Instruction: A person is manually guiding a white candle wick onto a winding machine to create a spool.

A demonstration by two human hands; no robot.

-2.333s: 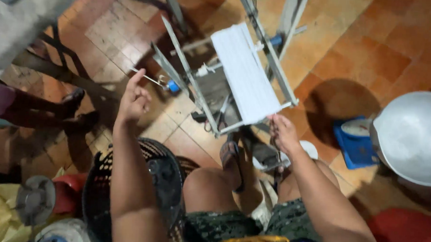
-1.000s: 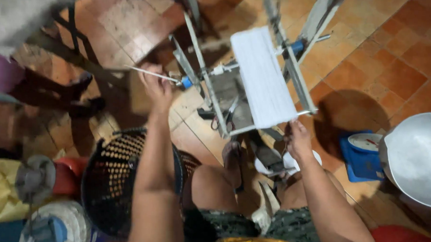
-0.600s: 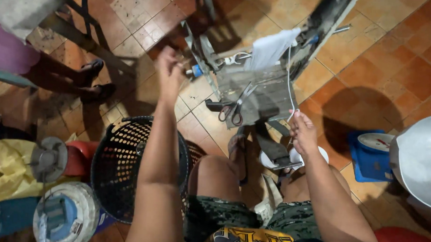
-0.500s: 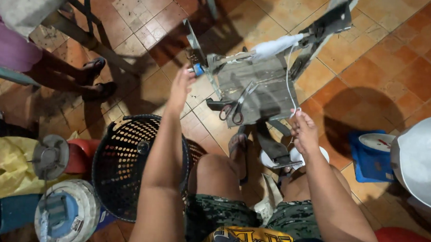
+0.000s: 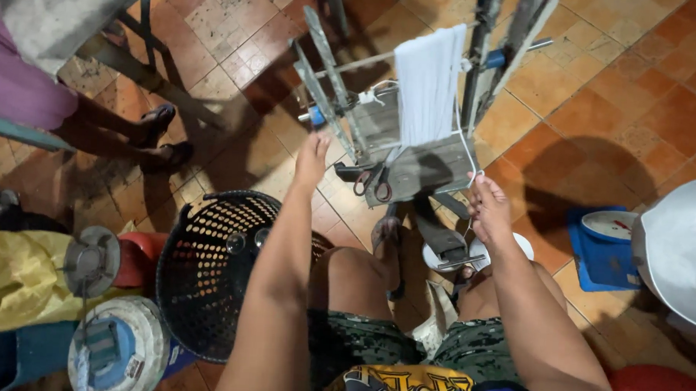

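A metal winding frame (image 5: 330, 85) stands on the tiled floor in front of my knees. A flat skein of white string (image 5: 429, 81) is wound around it. My left hand (image 5: 312, 153) reaches up to the crank just below its blue knob (image 5: 317, 117), fingers curled on the handle. My right hand (image 5: 486, 206) sits lower right of the frame and pinches the white string (image 5: 464, 142) that runs up to the skein. A pair of scissors (image 5: 367, 181) lies on the frame's grey base board.
A black perforated basket (image 5: 206, 269) stands by my left knee. At the right are a blue kitchen scale (image 5: 599, 250) and a large white basin (image 5: 682, 238). Another person's sandalled feet (image 5: 159, 132) are at the upper left. A yellow bag (image 5: 9, 280) and a blue-white spool (image 5: 115, 349) lie at the lower left.
The frame has turned, so the skein went from flat to edge-on to hanging upright. My left hand circled with the crank and is now lower. My right hand stayed on the string.
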